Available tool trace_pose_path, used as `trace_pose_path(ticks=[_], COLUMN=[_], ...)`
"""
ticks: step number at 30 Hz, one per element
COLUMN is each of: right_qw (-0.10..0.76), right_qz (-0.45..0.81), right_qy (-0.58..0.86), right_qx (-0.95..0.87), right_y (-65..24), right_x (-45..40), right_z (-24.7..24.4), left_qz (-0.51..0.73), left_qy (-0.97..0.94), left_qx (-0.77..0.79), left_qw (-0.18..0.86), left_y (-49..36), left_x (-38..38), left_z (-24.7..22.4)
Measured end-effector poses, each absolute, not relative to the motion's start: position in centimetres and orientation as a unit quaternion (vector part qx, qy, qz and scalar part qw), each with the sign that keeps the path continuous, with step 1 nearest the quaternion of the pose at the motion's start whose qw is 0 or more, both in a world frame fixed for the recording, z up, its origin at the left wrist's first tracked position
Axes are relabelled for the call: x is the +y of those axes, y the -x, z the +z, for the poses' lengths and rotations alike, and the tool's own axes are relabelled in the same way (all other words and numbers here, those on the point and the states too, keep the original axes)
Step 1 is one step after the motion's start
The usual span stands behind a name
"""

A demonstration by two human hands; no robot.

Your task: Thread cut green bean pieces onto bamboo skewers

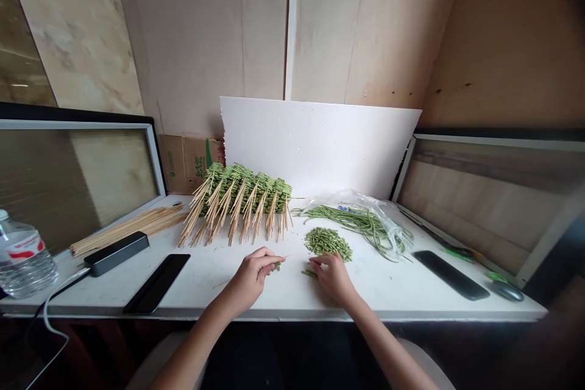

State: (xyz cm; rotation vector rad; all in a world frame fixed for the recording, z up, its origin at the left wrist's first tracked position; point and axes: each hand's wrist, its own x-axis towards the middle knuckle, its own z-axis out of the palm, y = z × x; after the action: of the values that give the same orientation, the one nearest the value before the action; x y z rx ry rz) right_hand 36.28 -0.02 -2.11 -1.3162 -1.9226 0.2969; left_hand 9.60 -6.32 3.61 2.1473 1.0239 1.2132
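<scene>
My left hand (254,275) is closed in a pinch around a thin bamboo skewer, whose tip pokes out to the right. Bits of green bean (277,266) show just under its fingers. A short gap away, my right hand (335,278) has thumb and fingers pinched together; what they hold, if anything, is too small to make out. A few cut bean pieces (308,272) lie on the table by its fingertips. Just behind that hand is a heap of cut green beans (326,240).
Skewered beans (242,192) are stacked at the back, bare sticks pointing forward. Loose skewers (132,228), a black box (117,253), a phone (158,283) and a bottle (25,256) stand left. Right are long beans (354,219) by a plastic bag and a dark slab (450,274).
</scene>
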Motion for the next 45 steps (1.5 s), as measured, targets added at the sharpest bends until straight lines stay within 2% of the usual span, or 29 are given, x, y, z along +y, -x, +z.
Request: trace_pose_path(ticks=[3, 7, 11, 14, 22, 27, 31, 35, 40, 45], right_qw=[0.363, 0.381, 0.426, 0.414, 0.479, 0.477, 0.501, 0.535, 0.545, 0.493], right_qz=[0.115, 0.144, 0.253, 0.344, 0.279, 0.205, 0.163, 0.172, 0.315, 0.534], right_qy=[0.514, 0.527, 0.459, 0.369, 0.366, 0.315, 0.274, 0.265, 0.316, 0.271], right_qx=[-0.769, -0.746, -0.737, -0.758, -0.747, -0.795, -0.805, -0.784, -0.71, -0.632], right_y=[-36.7, -37.2, -36.2, -34.4, -32.8, -32.8, -32.2, -32.0, -31.7, -31.4], right_x=[0.0, 0.2, -1.5, -3.7, -5.6, -6.0, -6.5, -6.6, -6.3, -5.9], right_z=[-2.0, -1.1, 1.2, 2.9, 3.9, 4.4, 4.4, 4.0, 3.1, 2.8], left_qz=[0.451, 0.47, 0.494, 0.507, 0.483, 0.464, 0.473, 0.48, 0.497, 0.503], left_qy=[-0.779, -0.769, -0.759, -0.764, -0.779, -0.797, -0.789, -0.768, -0.755, -0.745], left_qx=[0.375, 0.377, 0.379, 0.361, 0.368, 0.358, 0.353, 0.368, 0.35, 0.326], left_qw=[0.224, 0.212, 0.19, 0.172, 0.155, 0.144, 0.169, 0.212, 0.245, 0.291], left_y=[-9.6, -9.8, -10.4, -11.0, -11.0, -11.0, -11.8, -12.6, -12.8, -12.8], left_x=[-6.3, -6.1, -6.1, -6.5, -7.0, -7.2, -7.8, -8.2, -8.2, -8.1], left_z=[3.5, 3.3, 2.8, 2.6, 3.3, 3.4, 3.7, 3.9, 3.5, 3.6])
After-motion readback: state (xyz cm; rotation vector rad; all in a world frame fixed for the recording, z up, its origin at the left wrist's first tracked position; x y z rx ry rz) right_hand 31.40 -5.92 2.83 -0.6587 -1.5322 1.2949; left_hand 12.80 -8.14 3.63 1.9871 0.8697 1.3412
